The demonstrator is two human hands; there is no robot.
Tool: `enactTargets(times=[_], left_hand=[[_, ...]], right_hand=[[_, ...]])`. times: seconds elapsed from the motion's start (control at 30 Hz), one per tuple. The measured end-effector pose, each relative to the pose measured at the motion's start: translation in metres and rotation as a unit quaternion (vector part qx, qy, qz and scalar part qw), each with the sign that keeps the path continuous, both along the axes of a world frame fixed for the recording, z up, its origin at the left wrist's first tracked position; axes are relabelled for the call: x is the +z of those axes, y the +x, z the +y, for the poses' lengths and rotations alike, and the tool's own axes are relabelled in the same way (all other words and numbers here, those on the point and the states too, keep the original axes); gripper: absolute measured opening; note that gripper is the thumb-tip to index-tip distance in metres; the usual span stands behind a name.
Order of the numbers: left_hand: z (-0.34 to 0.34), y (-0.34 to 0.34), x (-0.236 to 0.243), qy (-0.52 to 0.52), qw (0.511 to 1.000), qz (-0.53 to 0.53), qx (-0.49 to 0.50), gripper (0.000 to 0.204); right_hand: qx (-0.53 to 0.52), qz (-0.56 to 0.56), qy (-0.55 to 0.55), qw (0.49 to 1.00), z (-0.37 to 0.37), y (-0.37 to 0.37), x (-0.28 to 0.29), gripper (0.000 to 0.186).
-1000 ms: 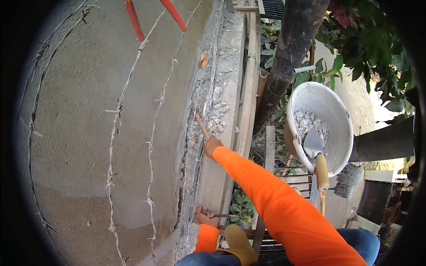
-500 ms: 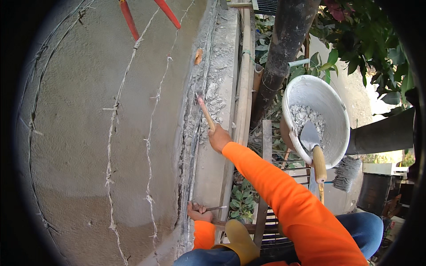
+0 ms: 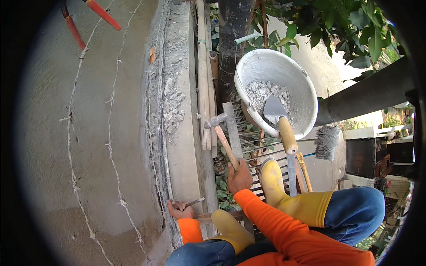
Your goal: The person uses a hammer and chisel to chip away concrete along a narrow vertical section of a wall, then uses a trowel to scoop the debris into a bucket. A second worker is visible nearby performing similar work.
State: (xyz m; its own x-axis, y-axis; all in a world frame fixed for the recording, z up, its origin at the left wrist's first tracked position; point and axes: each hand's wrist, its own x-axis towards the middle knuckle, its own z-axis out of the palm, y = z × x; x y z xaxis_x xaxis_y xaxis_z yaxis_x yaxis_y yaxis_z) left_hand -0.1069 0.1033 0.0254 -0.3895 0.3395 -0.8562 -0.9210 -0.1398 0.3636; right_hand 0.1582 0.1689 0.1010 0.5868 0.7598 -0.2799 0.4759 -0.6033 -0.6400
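Hammer (image 3: 226,145), one; short rod (image 3: 195,201), one

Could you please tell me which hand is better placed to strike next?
Probably the right hand: it already grips the wooden-handled hammer with grey metal head, whereas the left hand is occupied holding a thin grey metal rod.

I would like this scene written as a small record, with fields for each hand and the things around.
Left hand: holds a thin metal rod
Right hand: holds a hammer by its wooden handle
Bucket: white; grey rubble inside, trowel handle over the rim
Upper left: red-handled tool, barbed wire
Feet: yellow boots
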Motion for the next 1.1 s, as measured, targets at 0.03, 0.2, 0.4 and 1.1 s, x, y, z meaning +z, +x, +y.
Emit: enactTargets(times=[0.03, 0.2, 0.4, 1.1], left_hand=[[0.001, -0.001, -0.001, -0.001, 1.000, 0.000, -0.001, 0.028], [-0.002, -0.005, -0.009, -0.058, 0.997, 0.040, -0.013, 0.030], [0.006, -0.007, -0.009, -0.126, 0.992, 0.016, 0.025, 0.029], [-0.003, -0.015, 0.012, -0.026, 0.999, 0.030, -0.003, 0.035]], right_hand=[[-0.013, -0.017, -0.009, 1.000, -0.005, 0.005, -0.001, 0.028], [-0.041, -0.072, -0.015, 0.996, -0.017, 0.028, -0.005, 0.029], [-0.030, -0.112, 0.021, 0.993, -0.025, 0.034, -0.012, 0.028], [0.196, 0.086, 0.308, 0.927, 0.008, -0.072, 0.009, 0.039]])
